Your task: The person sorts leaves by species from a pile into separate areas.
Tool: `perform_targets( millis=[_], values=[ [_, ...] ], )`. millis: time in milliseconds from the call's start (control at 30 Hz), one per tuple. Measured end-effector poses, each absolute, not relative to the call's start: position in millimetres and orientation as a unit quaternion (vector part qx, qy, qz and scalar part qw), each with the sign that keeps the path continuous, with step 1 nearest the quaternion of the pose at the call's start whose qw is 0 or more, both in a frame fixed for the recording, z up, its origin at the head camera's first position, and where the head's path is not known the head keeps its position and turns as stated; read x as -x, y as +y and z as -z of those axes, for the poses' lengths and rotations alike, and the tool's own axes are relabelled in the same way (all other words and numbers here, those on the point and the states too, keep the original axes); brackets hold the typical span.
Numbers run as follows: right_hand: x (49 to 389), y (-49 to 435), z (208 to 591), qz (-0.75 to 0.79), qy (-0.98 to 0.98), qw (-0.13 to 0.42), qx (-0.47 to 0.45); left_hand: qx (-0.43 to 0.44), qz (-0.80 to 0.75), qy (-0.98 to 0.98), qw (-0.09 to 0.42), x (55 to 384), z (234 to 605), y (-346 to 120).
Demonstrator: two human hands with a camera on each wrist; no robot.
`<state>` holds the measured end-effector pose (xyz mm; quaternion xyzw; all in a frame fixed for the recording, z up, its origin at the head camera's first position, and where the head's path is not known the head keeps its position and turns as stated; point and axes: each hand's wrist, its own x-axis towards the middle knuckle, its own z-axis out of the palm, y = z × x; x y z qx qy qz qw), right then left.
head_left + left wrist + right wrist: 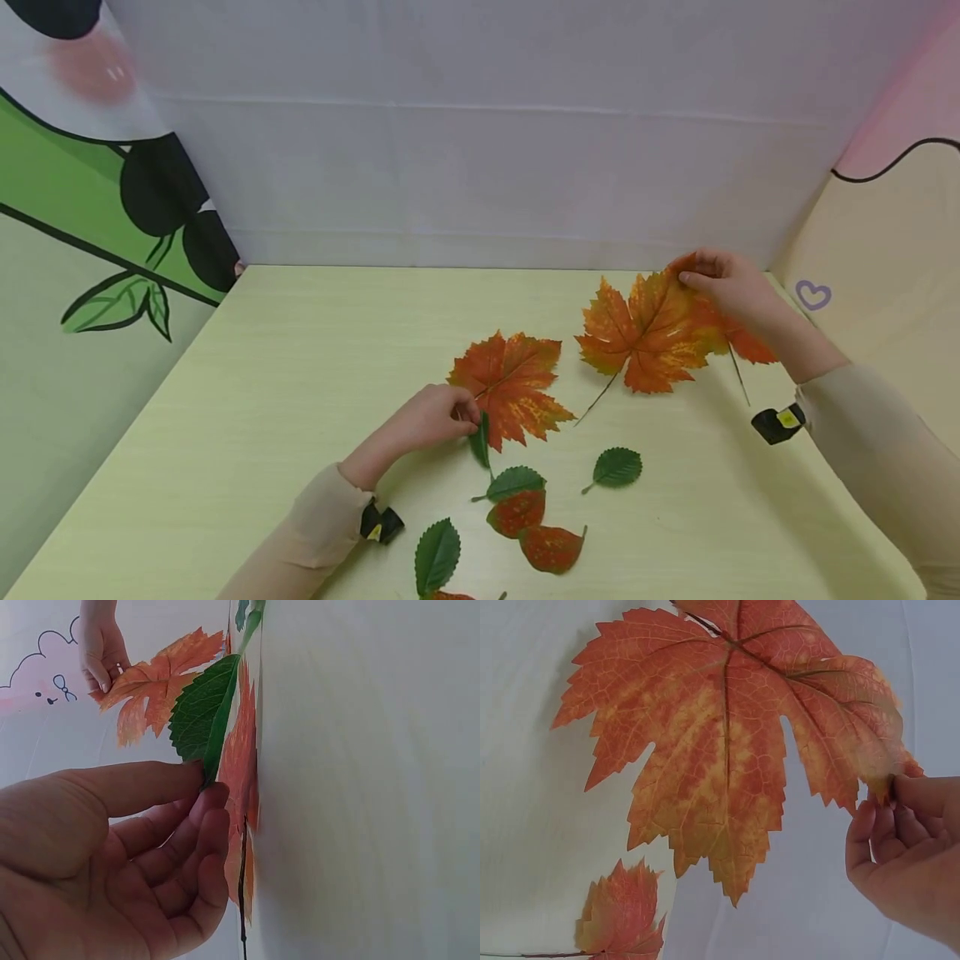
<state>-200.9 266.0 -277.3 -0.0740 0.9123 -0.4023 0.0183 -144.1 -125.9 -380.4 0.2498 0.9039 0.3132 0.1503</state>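
My left hand point(431, 418) pinches the tip of a small green leaf point(206, 712) between thumb and fingers; its stem end points toward the smaller leaves. Beside that hand a large orange maple leaf point(517, 387) lies on the table, its dark stem showing in the left wrist view. At the back right, my right hand point(723, 283) grips a lobe tip of another orange maple leaf point(720, 750), which is raised from the tabletop. A further maple leaf point(750, 343) is partly hidden behind the right hand and wrist.
Several small leaves lie near the front: a green leaf point(617, 468) at right, another green leaf point(517, 482) touching a red leaf point(517, 512), a second red leaf point(552, 550), and a green leaf point(437, 557) at the near edge. A white cloth wall point(480, 183) stands behind the table point(315, 350).
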Motion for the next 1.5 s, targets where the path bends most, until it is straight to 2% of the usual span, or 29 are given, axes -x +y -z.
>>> perform_targets(
  millis=[367,667,800,1067,1500],
  values=[
    [225.6,266.6,280.3,0.405,0.911,0.020,0.069,-0.202,-0.351,0.900,0.160,142.4,380.2,-124.6],
    [245.4,270.7,277.9,0.388,0.919,0.001,0.070,-0.197,-0.338,0.907,0.155,142.2,377.3,-124.2],
    [252.9,272.1,278.6,0.369,0.927,0.010,0.066,-0.205,-0.340,0.904,0.156,141.9,377.7,-125.0],
    [276.2,274.7,287.2,0.389,0.918,0.041,0.071,-0.206,-0.340,0.905,0.154,142.2,378.1,-126.2],
    [303.0,278.3,316.3,0.359,0.932,0.017,0.047,-0.226,-0.340,0.901,0.148,142.5,378.8,-122.2]
  ],
)
